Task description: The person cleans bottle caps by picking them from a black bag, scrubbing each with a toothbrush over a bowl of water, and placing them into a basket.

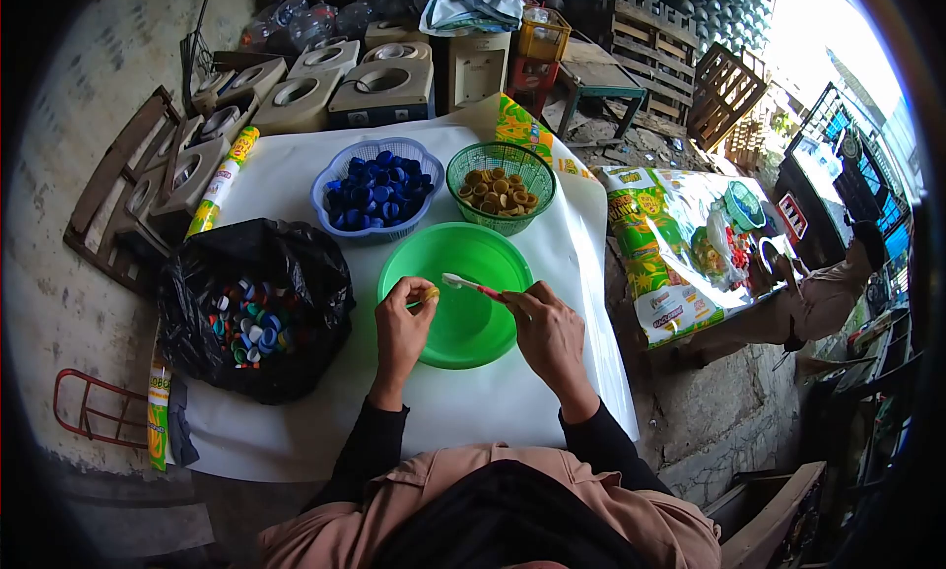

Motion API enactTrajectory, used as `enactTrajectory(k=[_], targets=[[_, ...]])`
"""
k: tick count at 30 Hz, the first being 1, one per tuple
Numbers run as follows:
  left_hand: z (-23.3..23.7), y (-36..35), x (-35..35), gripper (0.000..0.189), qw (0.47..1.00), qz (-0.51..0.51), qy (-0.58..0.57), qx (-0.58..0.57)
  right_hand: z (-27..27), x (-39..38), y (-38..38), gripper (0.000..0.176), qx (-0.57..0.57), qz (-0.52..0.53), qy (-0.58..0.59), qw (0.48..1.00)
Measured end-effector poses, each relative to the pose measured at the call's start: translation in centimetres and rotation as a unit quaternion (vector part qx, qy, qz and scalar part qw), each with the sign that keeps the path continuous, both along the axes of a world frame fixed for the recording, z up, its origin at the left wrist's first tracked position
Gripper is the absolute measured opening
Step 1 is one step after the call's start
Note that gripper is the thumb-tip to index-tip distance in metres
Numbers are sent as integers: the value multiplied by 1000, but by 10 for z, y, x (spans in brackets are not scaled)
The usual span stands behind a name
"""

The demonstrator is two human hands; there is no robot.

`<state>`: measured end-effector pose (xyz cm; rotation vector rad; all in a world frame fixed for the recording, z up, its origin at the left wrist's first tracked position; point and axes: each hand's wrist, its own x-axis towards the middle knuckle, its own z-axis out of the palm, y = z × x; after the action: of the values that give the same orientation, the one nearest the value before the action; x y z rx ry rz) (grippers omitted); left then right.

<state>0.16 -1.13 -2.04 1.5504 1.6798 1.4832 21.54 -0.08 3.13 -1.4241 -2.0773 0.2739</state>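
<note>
- Clock read from the green basin (461,325), which sits on the white-covered table (281,180) in front of you.
- 9 o'clock: black plastic bag (185,298), open, mixed-colour caps (258,325) inside.
- 11 o'clock: blue basket (327,221), holding dark blue caps (379,190).
- Your left hand (402,318), basin's 9 o'clock side: fingertips pinched round a small yellowish cap (432,293), partly hidden by them.
- Toothbrush (477,287): over the basin, white bristle end pointing to 10 o'clock, near the cap; reddish handle in your right hand.
- 1 o'clock: green basket (458,202), tan caps (500,191) in it.
- Your right hand (550,334), 4 o'clock: fingers closed around the toothbrush handle.
- Toward 3 o'clock, well apart: second table (658,266), with another person (823,293) beside it.
</note>
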Motion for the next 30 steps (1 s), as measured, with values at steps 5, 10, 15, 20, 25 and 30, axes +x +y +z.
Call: enactTrajectory(k=[5, 10, 15, 20, 25, 30], targets=[[-1, 1, 0, 24, 999, -5, -33, -6, 6, 1, -11, 15, -11, 33, 49, 998], [-2, -2, -1, 28, 1000, -7, -8, -13, -22, -4, 14, 16, 44, -13, -36, 998], [7, -3, -1, 25, 998, 1, 64, 21, -19, -2, 11, 15, 20, 7, -41, 999], [-1, 1, 0, 18, 999, 11, -25, -18, 3, 0, -10, 14, 12, 14, 69, 997], [5, 0, 2, 19, 999, 15, -30, -14, -23, -3, 6, 15, 33, -23, -31, 999], [-10, 3, -7, 26, 999, 3, 30, 29, -16, -5, 3, 15, 20, -3, -10, 1000]])
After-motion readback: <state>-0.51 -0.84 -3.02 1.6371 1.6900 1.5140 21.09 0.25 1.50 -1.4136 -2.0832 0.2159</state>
